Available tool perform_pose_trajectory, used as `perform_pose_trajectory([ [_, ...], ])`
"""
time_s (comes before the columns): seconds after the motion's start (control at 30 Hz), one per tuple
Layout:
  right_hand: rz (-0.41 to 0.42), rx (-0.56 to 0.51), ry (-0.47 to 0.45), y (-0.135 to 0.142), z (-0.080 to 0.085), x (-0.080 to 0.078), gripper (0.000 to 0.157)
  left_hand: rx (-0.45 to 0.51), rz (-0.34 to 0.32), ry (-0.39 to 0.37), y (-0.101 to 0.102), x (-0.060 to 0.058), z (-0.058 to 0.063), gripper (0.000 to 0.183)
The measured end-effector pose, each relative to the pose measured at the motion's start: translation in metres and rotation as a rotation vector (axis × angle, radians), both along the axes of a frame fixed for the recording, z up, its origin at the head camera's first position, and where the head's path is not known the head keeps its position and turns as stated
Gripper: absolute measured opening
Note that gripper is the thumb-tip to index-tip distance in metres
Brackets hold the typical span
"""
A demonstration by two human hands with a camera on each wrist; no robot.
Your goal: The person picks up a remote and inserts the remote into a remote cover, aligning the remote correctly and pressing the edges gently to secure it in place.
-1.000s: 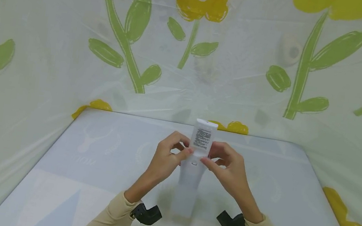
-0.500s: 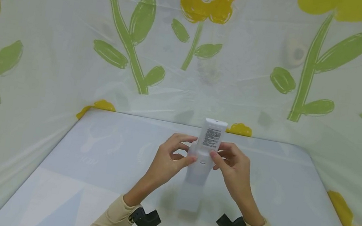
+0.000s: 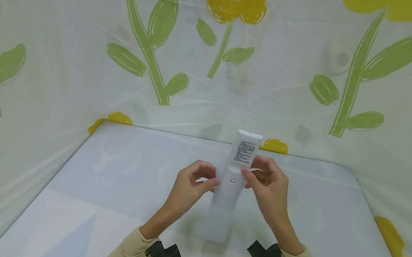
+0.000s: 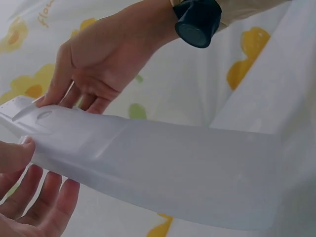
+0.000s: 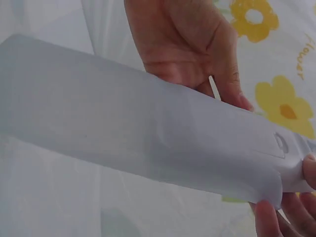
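A white remote control (image 3: 244, 151), its back with a printed label toward me, stands tilted with its lower part inside a translucent plastic sleeve (image 3: 218, 222). My right hand (image 3: 271, 186) grips the remote from the right, thumb on its back below the label and fingers behind. My left hand (image 3: 192, 183) pinches at the left edge of the sleeve near its upper opening. In the left wrist view its thumb (image 4: 22, 153) lies at the edge with the fingers below. The sleeve's open corner (image 5: 274, 190) shows near my right fingertips in the right wrist view.
A pale table (image 3: 136, 171) with faint printed shapes lies beneath the hands. Behind and beside it hangs a white sheet (image 3: 273, 103) with yellow flowers and green leaves. Each wrist wears a black camera mount (image 3: 163, 254).
The remote and sleeve have shifted right and slightly up, leaning right. My left index finger, stretched toward the sleeve half a second ago, has come down and curled in beside the left edge.
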State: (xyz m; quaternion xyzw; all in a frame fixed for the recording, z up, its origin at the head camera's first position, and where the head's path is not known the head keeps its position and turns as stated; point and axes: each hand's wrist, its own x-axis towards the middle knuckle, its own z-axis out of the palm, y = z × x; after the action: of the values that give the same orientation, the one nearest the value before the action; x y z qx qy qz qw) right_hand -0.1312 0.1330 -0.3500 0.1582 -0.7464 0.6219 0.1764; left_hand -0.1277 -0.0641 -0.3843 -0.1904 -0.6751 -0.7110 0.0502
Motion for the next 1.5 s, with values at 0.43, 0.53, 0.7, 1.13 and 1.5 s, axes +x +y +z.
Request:
perform_pose_trajectory([
  [0.43, 0.053, 0.034, 0.042, -0.001, 0.001, -0.002, 0.026, 0.022, 0.151, 0.006, 0.008, 0.004, 0.008, 0.010],
  [0.53, 0.062, 0.084, 0.027, 0.000, 0.005, -0.002, 0.025, 0.023, 0.173, 0.013, 0.009, 0.005, 0.010, 0.010],
  [0.7, 0.074, 0.148, -0.001, 0.001, 0.008, -0.003, 0.021, 0.023, 0.198, 0.005, 0.008, 0.006, 0.013, 0.010],
  [1.13, 0.077, 0.066, -0.129, 0.003, 0.000, -0.006, 0.023, -0.039, 0.197, -0.067, 0.009, 0.014, 0.041, 0.014],
  [1.5, 0.156, 0.047, -0.137, 0.006, -0.007, 0.001, 0.031, -0.162, 0.199, -0.036, 0.013, 0.002, 0.019, 0.027],
])
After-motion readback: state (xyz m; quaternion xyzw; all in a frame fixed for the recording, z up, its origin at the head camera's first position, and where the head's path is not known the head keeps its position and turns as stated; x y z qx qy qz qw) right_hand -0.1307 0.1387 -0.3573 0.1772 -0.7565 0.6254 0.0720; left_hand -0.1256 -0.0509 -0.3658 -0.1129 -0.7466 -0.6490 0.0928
